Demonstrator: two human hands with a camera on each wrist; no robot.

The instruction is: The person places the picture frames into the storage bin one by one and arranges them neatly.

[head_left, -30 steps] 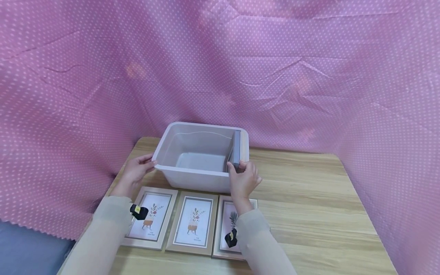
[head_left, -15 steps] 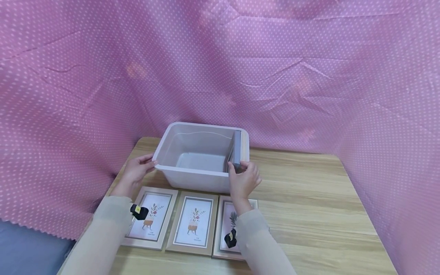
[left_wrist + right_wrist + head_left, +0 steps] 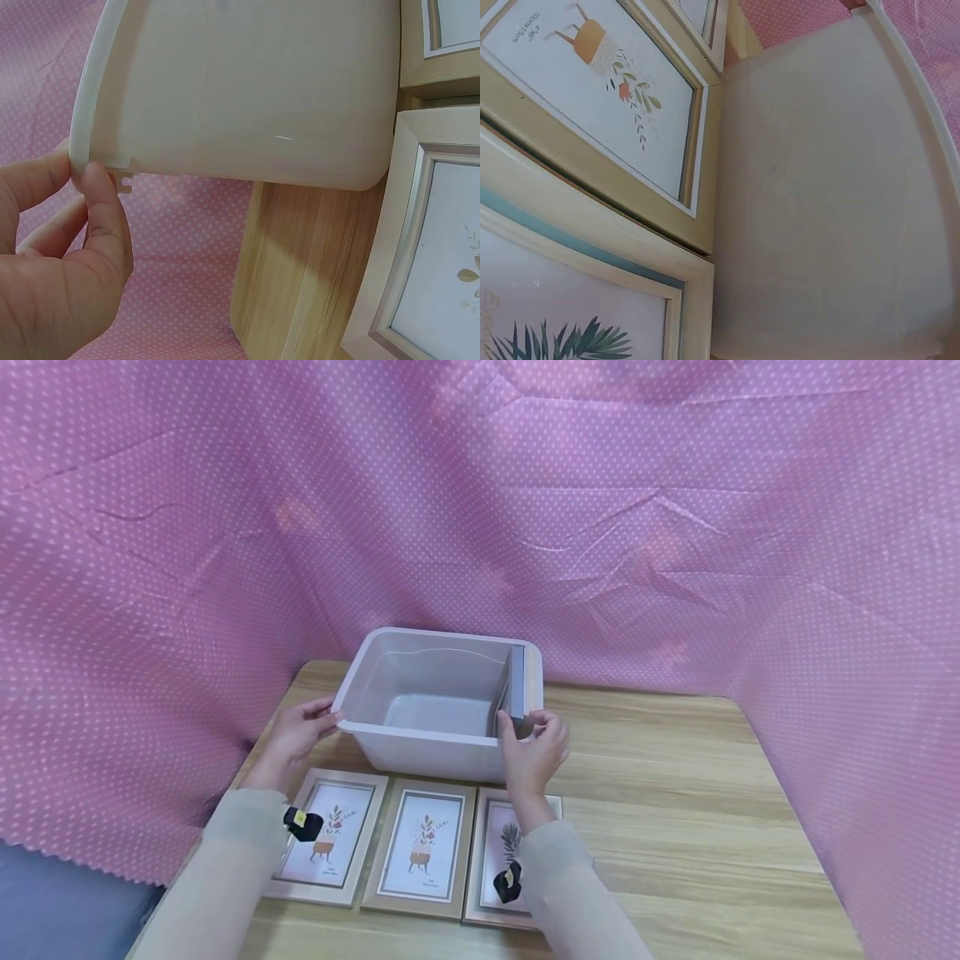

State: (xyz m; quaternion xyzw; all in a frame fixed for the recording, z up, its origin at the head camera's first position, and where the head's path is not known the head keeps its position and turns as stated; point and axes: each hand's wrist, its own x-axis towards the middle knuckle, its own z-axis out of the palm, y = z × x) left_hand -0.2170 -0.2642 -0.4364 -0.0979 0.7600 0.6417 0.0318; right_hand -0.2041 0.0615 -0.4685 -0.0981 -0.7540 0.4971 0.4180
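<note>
Pink cloth behind, three frames before bin

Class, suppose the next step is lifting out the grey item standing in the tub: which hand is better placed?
The right hand, I'd judge: it is at the near end of the grey item, while the left hand grips the tub at its near left corner.

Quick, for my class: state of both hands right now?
Left hand: closed, holding the tub.
Right hand: at tub's near right corner; grip cannot be told.
</note>
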